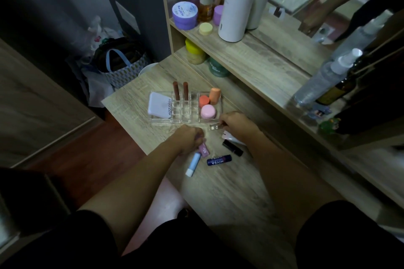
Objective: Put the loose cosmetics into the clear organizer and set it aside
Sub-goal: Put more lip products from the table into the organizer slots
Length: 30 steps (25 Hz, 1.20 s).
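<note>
Two hands, left hand (189, 137) hiding pink tube (204, 150) top, right hand (236, 123) item unclear

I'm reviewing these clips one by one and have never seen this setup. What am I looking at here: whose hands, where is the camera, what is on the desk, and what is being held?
There is no machine. A person works with bare hands, and the single picture comes from a camera worn on their head, looking forward and down.

On the wooden desk stands a clear organizer. It already holds a white compact, two brown tubes, and orange and pink jars.

Loose items lie nearer the person: a light blue stick, a dark blue Nivea stick and a black tube.

The left hand has its grip closed on a mauve tube. The right hand pinches a small shiny item by the organizer's near edge; it is too blurred to identify.

The shelf behind holds bottles and jars.
</note>
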Each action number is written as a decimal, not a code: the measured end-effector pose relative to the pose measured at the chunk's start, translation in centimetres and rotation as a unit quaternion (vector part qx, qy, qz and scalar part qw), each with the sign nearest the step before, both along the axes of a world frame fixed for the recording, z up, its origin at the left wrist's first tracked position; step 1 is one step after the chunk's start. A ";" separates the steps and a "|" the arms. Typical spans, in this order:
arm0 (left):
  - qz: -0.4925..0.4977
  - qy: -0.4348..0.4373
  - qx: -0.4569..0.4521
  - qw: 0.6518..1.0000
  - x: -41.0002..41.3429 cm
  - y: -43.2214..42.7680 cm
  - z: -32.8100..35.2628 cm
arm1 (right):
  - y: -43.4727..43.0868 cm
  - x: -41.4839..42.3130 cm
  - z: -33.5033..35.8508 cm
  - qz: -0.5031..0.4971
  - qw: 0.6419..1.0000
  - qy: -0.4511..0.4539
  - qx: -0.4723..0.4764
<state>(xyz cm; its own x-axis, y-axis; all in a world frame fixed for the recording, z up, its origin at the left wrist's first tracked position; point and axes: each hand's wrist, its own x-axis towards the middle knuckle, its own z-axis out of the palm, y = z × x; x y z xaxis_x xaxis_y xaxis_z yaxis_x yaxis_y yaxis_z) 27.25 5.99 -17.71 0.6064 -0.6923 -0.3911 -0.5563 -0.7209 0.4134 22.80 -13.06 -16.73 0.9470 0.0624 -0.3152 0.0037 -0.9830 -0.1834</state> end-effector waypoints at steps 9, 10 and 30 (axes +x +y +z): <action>0.106 0.036 -0.105 0.988 -0.4 -0.1 1.6 | -0.6 -1.2 1.1 -0.037 0.995 -0.042 0.086; 0.109 0.037 -0.121 0.986 -0.3 0.0 2.1 | -0.6 -1.3 1.4 -0.047 0.992 -0.046 0.105; 0.397 -0.097 -0.270 0.872 5.4 4.0 4.9 | 5.6 5.6 3.9 -0.307 0.806 -0.219 0.456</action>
